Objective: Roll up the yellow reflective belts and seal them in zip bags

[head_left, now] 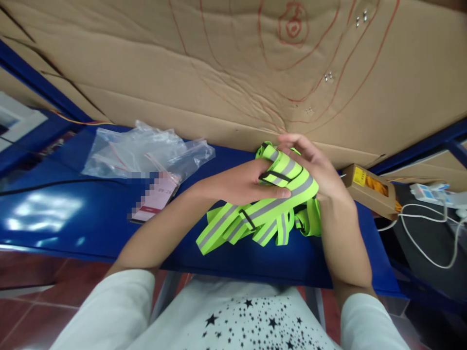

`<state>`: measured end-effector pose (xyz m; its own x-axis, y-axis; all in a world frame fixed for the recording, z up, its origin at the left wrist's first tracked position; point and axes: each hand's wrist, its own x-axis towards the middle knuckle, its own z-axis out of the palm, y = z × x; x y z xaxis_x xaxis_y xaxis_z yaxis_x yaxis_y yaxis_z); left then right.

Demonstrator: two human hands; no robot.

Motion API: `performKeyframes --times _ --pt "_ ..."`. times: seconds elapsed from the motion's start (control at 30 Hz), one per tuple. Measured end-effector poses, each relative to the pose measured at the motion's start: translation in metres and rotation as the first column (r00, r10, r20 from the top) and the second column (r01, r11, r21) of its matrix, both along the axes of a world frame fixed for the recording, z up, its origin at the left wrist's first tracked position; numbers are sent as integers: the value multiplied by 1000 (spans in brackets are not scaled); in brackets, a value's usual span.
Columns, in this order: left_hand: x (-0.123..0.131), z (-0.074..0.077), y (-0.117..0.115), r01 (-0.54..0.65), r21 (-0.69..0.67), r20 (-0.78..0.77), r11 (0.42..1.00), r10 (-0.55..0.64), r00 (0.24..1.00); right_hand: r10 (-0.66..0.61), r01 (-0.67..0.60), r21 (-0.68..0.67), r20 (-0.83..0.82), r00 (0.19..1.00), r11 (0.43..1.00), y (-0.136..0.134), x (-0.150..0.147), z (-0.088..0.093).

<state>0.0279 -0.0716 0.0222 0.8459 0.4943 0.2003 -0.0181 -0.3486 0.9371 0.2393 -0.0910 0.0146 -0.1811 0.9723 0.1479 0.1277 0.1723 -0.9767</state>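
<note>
Several fluorescent yellow-green straps with grey reflective stripes and black slider buckles make up a reflective harness (288, 192), partly bunched between my hands. My left hand (251, 182) is closed on the bundle, its thumb pressed over the front strap and its other fingers mostly hidden. Curved around the far right side of the bundle is my right hand (314, 163), with the straps against its palm and its fingers bent toward the left. Loose strap loops hang below and rest on the blue tabletop (233, 260). Another strap roll lies beside my right wrist.
Clear plastic bags (142, 150) lie at the left, by a pink-and-white printed card (156, 197). A windowed cardboard box (372, 189) stands to the right, near white cables (419, 248). Behind the table rises a cardboard panel (146, 73) with red drawn lines.
</note>
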Motion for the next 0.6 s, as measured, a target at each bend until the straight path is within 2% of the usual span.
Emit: performKeyframes --times 0.07,0.17,0.23,0.33,0.4,0.43,0.5,0.53,0.6 --pt "1 -1 3 5 5 20 1000 -5 1000 26 -26 8 68 997 1000 -3 9 3" --pt "4 -6 8 -15 39 24 999 14 1000 181 -178 -34 186 966 983 -10 14 12" --pt "6 -10 12 -48 53 -5 997 49 999 210 -234 38 326 922 971 -14 9 16" --pt "8 -15 15 -60 -6 12 998 60 998 62 -150 180 417 907 972 -17 -6 19" --pt "8 -16 14 -34 -184 53 982 44 998 -51 -39 238 358 932 970 -19 -13 19" --pt "8 -16 14 0 -291 55 957 17 998 -86 1 252 325 942 968 -19 -14 20" --pt "9 -14 11 76 -458 42 886 -64 997 -139 71 258 253 957 964 -20 -12 21" --pt "9 -14 10 111 -496 34 861 -108 994 -153 100 238 214 965 966 -21 -9 22" --pt "10 -13 9 167 -494 33 853 -174 984 -158 133 171 138 978 976 -21 -2 23"
